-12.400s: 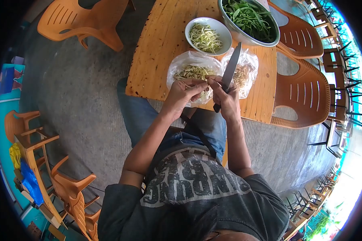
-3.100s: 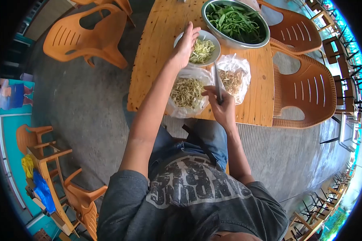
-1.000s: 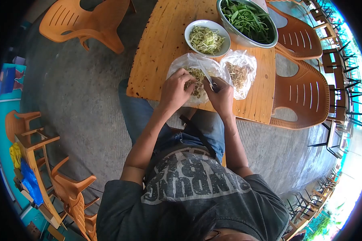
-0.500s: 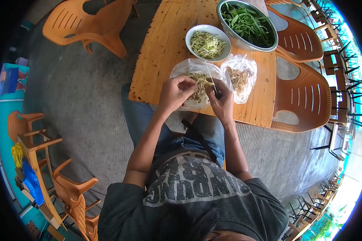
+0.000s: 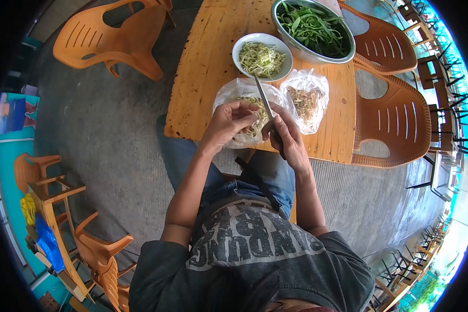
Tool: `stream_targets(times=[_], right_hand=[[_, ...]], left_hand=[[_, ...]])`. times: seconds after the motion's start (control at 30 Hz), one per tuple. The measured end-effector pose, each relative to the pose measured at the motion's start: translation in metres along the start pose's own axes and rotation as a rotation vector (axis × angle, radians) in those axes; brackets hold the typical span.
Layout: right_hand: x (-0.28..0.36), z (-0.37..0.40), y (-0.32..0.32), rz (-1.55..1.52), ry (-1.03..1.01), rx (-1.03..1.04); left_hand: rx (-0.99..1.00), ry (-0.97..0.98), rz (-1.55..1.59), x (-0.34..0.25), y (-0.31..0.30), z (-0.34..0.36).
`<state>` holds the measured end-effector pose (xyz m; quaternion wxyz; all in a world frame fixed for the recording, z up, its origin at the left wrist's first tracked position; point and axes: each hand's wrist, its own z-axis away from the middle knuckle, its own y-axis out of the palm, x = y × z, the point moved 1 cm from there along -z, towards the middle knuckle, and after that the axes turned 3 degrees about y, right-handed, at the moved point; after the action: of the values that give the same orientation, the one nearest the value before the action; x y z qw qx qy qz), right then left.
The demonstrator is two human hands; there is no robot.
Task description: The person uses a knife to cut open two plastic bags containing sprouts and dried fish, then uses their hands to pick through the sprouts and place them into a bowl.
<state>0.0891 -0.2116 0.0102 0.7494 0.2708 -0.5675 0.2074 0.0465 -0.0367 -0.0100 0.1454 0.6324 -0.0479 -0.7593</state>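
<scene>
Orange-brown wooden table (image 5: pixel 208 62): a clear plastic bag (image 5: pixel 233 93) sits at its near edge. Right hand (image 5: pixel 288 138) is clenched around a long steel-bladed knife (image 5: pixel 263 100), blade tilted over the bag. Left hand (image 5: pixel 228 120) pinches pale bean sprouts (image 5: pixel 252 127) at the bag's mouth.

The knife (image 5: pixel 263 98) has a long, narrow grey blade and a dark handle. It is gripped in the right hand (image 5: pixel 289 140), with the blade pointing away from the person across the clear plastic bag (image 5: pixel 233 92). The bag lies open at the near edge of the bench (image 5: pixel 208 57), filled with pale yellowish sprouts (image 5: pixel 253 128). The left hand (image 5: pixel 227 122) pinches a few of them.
</scene>
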Motion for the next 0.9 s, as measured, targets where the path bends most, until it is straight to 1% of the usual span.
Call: stream_targets(times=[0.03,0.13,0.23,0.33,0.53,0.63,0.73,0.83,0.9], right_hand=[[-0.003,0.001,-0.005,-0.011,-0.003,-0.018],[-0.006,0.008,-0.018,-0.051,-0.014,-0.073],[-0.006,0.012,-0.026,-0.068,-0.02,-0.114],[-0.012,0.013,-0.035,-0.089,0.019,-0.092],[-0.015,0.015,-0.04,-0.023,-0.062,-0.145],[-0.019,0.016,-0.046,-0.003,-0.079,-0.173],[-0.019,0.018,-0.048,0.027,-0.131,-0.211],[-0.024,0.02,-0.053,0.004,-0.106,-0.251],[-0.024,0.023,-0.053,-0.007,-0.082,-0.273]], left_hand=[[0.002,-0.001,0.007,-0.002,0.006,-0.002],[0.101,0.013,-0.009,0.0,0.015,-0.013],[0.137,0.003,-0.026,-0.001,0.025,-0.02],[0.119,0.001,-0.071,0.0,0.034,-0.024],[0.058,0.009,-0.062,0.005,0.049,-0.03],[0.038,0.071,-0.19,0.005,0.055,-0.033],[0.036,0.068,-0.25,0.011,0.061,-0.037],[0.023,0.127,-0.276,0.017,0.07,-0.035],[0.053,0.129,-0.277,0.02,0.076,-0.03]])
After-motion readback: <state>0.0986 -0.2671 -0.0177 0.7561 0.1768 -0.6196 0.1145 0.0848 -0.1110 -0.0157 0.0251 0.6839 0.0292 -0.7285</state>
